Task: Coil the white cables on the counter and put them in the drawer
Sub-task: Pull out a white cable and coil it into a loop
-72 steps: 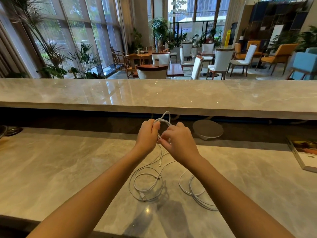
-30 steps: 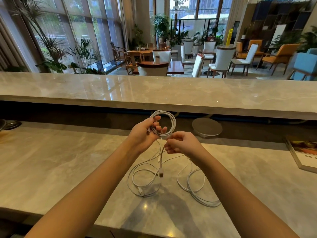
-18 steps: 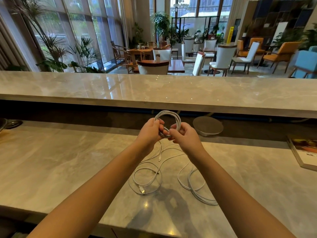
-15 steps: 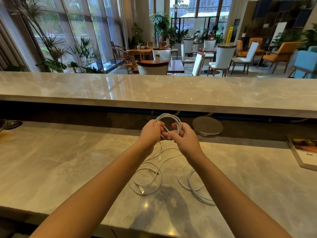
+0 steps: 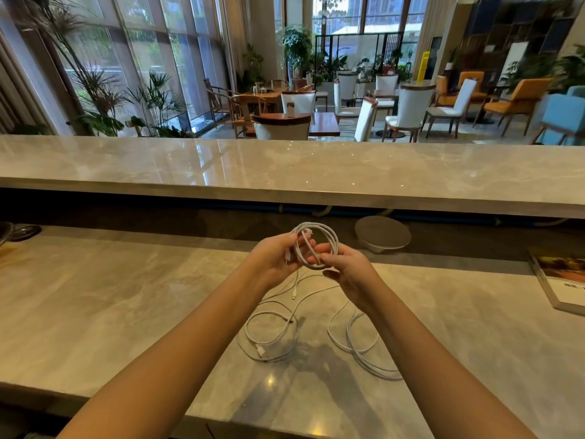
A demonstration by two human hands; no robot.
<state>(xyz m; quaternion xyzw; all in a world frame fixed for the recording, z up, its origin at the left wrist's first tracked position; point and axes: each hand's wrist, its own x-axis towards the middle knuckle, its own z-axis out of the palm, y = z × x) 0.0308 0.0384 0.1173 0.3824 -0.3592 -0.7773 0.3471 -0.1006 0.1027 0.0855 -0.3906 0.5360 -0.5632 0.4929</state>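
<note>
The left hand (image 5: 275,258) and right hand (image 5: 343,269) meet above the tabletop (image 5: 95,312), both closed on one coiled cable (image 5: 316,245), a small ring of several turns standing up between their fingers. Against the frame a second ago, when the hands were apart and the right drew cable toward the ring, the right hand has come in to pinch the ring's lower edge; little loose tail remains, hanging below the hands. The first coil therefore appears nearly finished. Two further loose cables (image 5: 272,337) lie on the tabletop below and nearer than the hands, uncoiled as before. No drawer is in view.
</note>
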